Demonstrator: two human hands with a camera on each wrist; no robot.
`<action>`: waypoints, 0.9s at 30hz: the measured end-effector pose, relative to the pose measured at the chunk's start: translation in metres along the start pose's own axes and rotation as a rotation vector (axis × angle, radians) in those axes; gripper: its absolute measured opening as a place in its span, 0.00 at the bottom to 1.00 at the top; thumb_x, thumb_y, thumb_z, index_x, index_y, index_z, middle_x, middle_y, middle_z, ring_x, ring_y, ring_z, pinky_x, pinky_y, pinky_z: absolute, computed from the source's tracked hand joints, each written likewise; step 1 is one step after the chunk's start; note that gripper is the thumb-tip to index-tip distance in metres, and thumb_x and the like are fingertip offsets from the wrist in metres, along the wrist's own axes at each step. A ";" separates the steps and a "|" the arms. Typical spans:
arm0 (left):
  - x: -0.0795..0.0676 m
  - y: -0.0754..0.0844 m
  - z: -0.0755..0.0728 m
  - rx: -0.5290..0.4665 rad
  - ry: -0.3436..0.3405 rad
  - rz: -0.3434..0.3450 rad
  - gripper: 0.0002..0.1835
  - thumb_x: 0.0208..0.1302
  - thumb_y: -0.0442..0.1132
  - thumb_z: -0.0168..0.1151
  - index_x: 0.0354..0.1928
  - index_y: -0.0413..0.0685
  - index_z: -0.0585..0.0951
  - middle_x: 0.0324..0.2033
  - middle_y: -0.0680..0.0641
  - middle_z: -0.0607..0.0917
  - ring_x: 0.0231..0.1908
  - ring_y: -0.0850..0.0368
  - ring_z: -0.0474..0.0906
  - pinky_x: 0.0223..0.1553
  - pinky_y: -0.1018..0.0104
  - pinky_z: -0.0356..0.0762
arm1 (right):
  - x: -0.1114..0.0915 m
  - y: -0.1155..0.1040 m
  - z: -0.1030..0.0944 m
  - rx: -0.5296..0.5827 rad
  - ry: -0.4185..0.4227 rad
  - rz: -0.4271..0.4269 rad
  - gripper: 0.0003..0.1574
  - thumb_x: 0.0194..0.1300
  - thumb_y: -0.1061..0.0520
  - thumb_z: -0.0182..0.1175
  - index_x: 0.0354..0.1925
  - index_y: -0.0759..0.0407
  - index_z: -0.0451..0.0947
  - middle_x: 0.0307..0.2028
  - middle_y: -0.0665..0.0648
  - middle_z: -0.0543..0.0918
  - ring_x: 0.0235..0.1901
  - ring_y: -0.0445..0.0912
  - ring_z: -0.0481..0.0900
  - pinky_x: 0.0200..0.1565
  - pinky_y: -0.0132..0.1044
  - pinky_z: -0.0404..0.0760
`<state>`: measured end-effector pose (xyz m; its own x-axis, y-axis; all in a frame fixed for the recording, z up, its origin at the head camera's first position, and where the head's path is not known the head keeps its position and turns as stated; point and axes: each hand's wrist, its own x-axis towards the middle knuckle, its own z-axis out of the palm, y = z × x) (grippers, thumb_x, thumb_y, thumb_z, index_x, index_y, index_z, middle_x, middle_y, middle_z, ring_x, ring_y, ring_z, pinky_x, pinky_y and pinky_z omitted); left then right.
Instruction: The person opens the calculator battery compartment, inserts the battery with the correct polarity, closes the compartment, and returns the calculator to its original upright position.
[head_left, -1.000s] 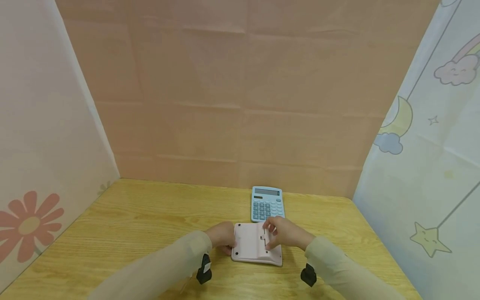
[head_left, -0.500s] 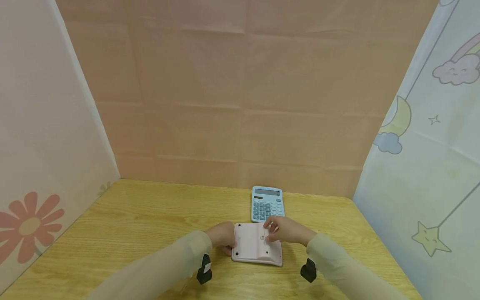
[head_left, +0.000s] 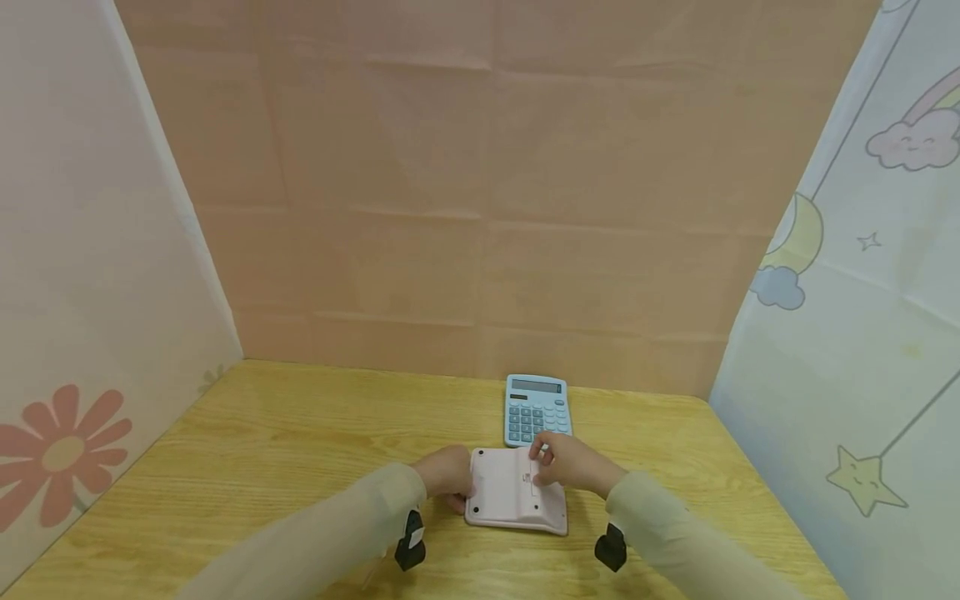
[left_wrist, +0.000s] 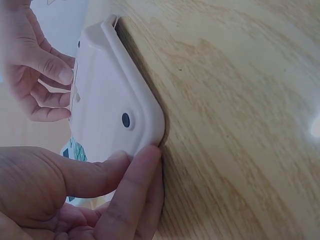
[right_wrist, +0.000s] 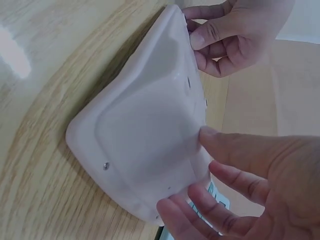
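A pale pink calculator (head_left: 495, 487) lies face down on the wooden table, its underside with dark round feet turned up. My left hand (head_left: 447, 472) pinches its left edge; in the left wrist view the thumb (left_wrist: 95, 175) is on the back and the fingers curl at the rim. My right hand (head_left: 576, 463) is over the raised part, thumb and fingertips touching near the battery cover (head_left: 527, 488), which sits flush. In the right wrist view the right thumb (right_wrist: 235, 145) rests on the ridge and the other fingers are loosely spread, pinching nothing visible.
A light blue calculator (head_left: 535, 408) lies face up just behind the pink one, its lower edge close to it. The wooden table (head_left: 337, 417) meets an orange-brown backdrop (head_left: 375, 250). Printed side panels (head_left: 862, 333) stand left and right.
One second ago a dark gap showed along the battery cover under my right fingers; by half a second ago it lay flush. My left hand keeps its hold.
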<state>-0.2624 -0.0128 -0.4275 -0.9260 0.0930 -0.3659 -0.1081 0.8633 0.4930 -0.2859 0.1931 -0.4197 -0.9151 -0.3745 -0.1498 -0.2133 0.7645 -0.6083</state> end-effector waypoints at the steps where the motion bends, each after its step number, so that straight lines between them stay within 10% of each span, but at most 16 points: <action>1: 0.000 0.000 0.000 -0.003 -0.001 -0.001 0.06 0.57 0.27 0.66 0.29 0.35 0.76 0.19 0.45 0.77 0.14 0.61 0.72 0.16 0.75 0.65 | 0.000 -0.001 0.001 -0.010 0.004 -0.001 0.19 0.50 0.65 0.73 0.37 0.57 0.74 0.29 0.55 0.75 0.29 0.46 0.72 0.29 0.36 0.72; 27: 0.001 -0.003 -0.002 0.019 -0.001 -0.015 0.06 0.57 0.29 0.67 0.31 0.34 0.77 0.20 0.45 0.78 0.15 0.60 0.74 0.17 0.74 0.66 | 0.002 -0.011 0.004 -0.075 -0.002 0.051 0.20 0.53 0.63 0.71 0.41 0.60 0.71 0.28 0.55 0.74 0.28 0.46 0.71 0.29 0.36 0.71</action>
<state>-0.2637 -0.0162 -0.4281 -0.9239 0.0807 -0.3739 -0.1148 0.8739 0.4723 -0.2840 0.1816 -0.4160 -0.9245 -0.3355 -0.1807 -0.1921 0.8198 -0.5394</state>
